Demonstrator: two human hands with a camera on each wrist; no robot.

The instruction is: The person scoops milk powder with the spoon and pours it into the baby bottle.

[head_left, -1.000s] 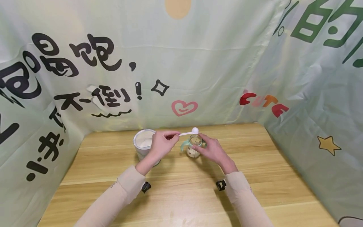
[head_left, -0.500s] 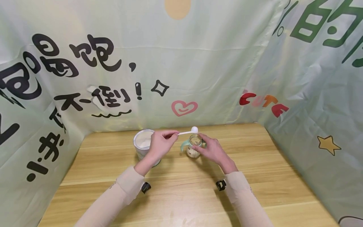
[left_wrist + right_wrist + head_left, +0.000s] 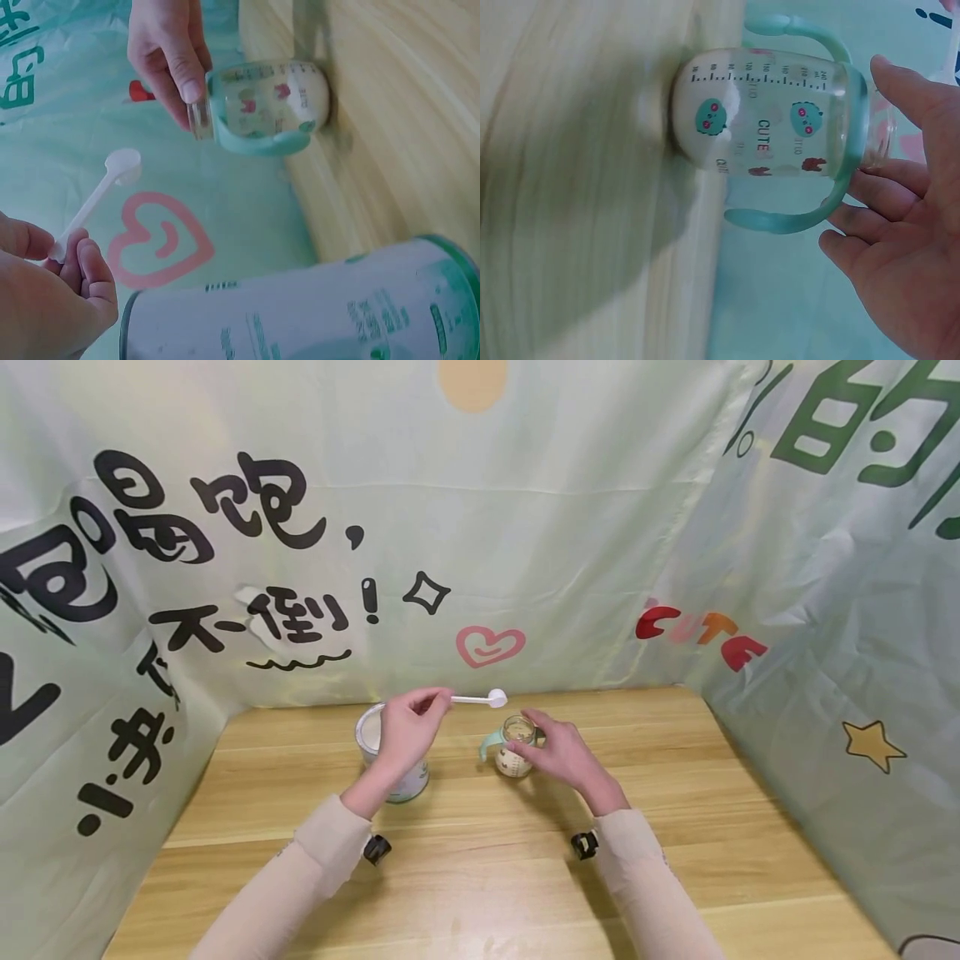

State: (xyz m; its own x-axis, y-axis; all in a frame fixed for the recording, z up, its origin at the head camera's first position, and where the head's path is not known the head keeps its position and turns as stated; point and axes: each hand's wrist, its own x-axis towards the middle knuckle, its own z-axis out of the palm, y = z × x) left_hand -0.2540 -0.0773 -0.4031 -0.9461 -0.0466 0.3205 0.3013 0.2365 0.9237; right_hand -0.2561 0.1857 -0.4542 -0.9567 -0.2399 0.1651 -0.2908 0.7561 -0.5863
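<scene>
My left hand (image 3: 438,702) pinches the handle of a white plastic scoop (image 3: 487,698) and holds it in the air, its bowl up and to the left of the baby bottle (image 3: 513,758). The clear bottle with mint handles stands open on the wooden table (image 3: 675,793). My right hand (image 3: 534,742) holds its neck between thumb and fingers (image 3: 877,184). In the left wrist view the scoop (image 3: 112,178) hangs apart from the bottle (image 3: 262,101). An open powder tin (image 3: 405,785) stands under my left hand, its body close in the left wrist view (image 3: 300,307).
Pale green printed cloth (image 3: 570,527) walls the table at the back and on both sides. Bare wood stretches in front of the tin and bottle toward me. Small black wrist cameras (image 3: 583,846) sit on both sleeves.
My left hand has drawn the scoop leftward, from over the bottle's mouth back toward the tin. My right hand stays on the bottle.
</scene>
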